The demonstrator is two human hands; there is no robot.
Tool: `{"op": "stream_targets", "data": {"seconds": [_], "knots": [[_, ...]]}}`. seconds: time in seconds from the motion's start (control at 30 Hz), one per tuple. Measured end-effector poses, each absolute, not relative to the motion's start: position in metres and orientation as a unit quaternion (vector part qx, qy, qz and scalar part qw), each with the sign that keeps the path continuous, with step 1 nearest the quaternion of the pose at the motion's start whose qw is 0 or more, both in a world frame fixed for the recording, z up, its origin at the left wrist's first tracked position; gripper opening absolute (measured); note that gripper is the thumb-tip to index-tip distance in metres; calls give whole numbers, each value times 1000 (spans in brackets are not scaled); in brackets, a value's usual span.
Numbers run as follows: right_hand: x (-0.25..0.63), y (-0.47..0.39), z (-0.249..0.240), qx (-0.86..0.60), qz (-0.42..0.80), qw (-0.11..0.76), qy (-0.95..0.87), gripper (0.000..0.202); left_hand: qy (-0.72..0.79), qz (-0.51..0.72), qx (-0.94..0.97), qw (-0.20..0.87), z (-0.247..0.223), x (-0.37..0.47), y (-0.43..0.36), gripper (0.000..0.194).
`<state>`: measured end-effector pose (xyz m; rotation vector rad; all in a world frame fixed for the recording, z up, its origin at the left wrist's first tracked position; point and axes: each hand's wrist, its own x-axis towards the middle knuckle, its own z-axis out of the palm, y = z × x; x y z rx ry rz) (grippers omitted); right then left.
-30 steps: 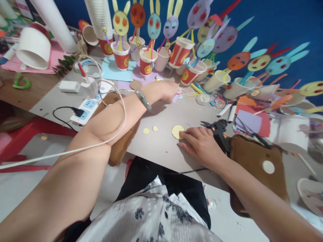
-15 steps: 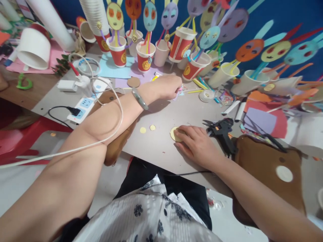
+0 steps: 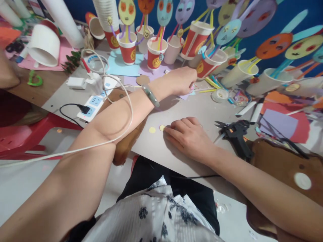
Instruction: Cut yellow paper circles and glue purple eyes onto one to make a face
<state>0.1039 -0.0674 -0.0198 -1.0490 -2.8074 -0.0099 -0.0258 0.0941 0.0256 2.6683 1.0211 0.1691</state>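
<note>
My right hand [image 3: 188, 138] lies low on the grey table with its fingers stretched out. Its fingertips reach the edge of a small pale-yellow paper disc [image 3: 162, 128]. A second small yellow disc [image 3: 152, 130] lies just left of that one. The larger yellow disc is out of sight, perhaps under the right hand. Farther back, my left hand [image 3: 185, 80] is closed with curled fingers, down by small coloured paper scraps [image 3: 186, 96]. Whatever it pinches is hidden. A black glue gun [image 3: 237, 136] rests right of my right hand.
Paper cups [image 3: 157, 53] with rabbit-faced paper figures line the back. A power strip [image 3: 97, 101] and a white cable [image 3: 131, 114] lie at the left, the cable crossing my left forearm. Coloured paper [image 3: 279, 125] and a brown pad [image 3: 280, 168] are at the right. Another person's arm [image 3: 7, 72] shows far left.
My right hand has slid left from the larger yellow disc to a small one, and the larger disc has gone from sight. My left hand stays by the scraps. The view has shifted slightly.
</note>
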Motion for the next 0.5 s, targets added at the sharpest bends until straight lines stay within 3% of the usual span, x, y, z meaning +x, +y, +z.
{"op": "stream_targets", "data": {"seconds": [0.27, 0.5], "knots": [[94, -93, -20, -343, -35, 38, -938, 34, 338, 102, 921, 165, 27, -28, 97, 31], [66, -87, -24, -351, -28, 31, -935, 49, 345, 94, 918, 174, 28, -30, 92, 34]]}}
